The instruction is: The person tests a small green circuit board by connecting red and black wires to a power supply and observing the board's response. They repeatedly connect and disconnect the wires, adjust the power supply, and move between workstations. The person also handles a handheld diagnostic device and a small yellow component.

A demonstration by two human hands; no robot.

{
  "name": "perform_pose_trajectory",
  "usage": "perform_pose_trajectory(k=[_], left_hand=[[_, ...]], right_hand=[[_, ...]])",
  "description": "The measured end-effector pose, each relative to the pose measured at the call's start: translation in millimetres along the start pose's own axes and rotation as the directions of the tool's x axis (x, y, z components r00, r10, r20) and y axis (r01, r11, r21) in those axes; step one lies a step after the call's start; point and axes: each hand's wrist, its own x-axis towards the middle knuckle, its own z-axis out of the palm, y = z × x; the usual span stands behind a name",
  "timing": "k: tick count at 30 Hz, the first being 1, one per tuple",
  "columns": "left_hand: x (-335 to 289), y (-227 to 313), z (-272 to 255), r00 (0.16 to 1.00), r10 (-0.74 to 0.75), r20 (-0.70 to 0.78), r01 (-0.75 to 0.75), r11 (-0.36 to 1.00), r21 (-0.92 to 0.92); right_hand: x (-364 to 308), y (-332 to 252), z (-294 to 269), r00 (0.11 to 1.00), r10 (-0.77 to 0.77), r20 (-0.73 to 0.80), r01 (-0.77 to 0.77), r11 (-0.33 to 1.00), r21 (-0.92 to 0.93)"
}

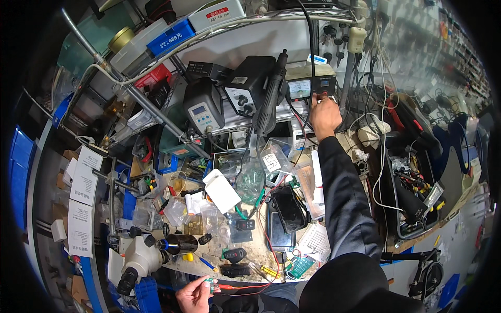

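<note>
Your left hand (pixel 194 295), low and closest to you, has its grip pinched together on a small green circuit board (pixel 210 283) just off the cluttered, gritty tabletop (pixel 255 253). Your right hand (pixel 324 116) reaches far back, fingers closed on a knob of the boxy metered power supply (pixel 309 86), beside a black hot-air wand (pixel 269 101).

Setting: an electronics repair workshop, judged from a crowded workbench (pixel 261 255) under a metal rack of instruments. On the rack stand a soldering station (pixel 202 109), a hot-air station (pixel 246 86) with its handpiece (pixel 269 101), and a bench power supply (pixel 309 83). A microscope (pixel 138 258), a phone (pixel 288 208), a small green circuit board (pixel 301 266), loose wires and bagged parts cover the bench.
</note>
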Motion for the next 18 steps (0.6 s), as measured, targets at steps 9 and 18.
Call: perform_pose_trajectory(k=[9, 18], left_hand=[[-0.8, -2.9, -0.8, 1.000, 0.009, 0.020, -0.009, 0.999, 0.037], [-0.9, -7.2, 2.6, 1.000, -0.002, 0.013, 0.003, 0.999, -0.039]], right_hand=[[-1.7, -1.0, -1.7, 1.000, -0.020, -0.015, 0.020, 1.000, 0.012], [0.0, 0.8, 1.1, 1.000, -0.019, 0.004, 0.019, 1.000, 0.000]])
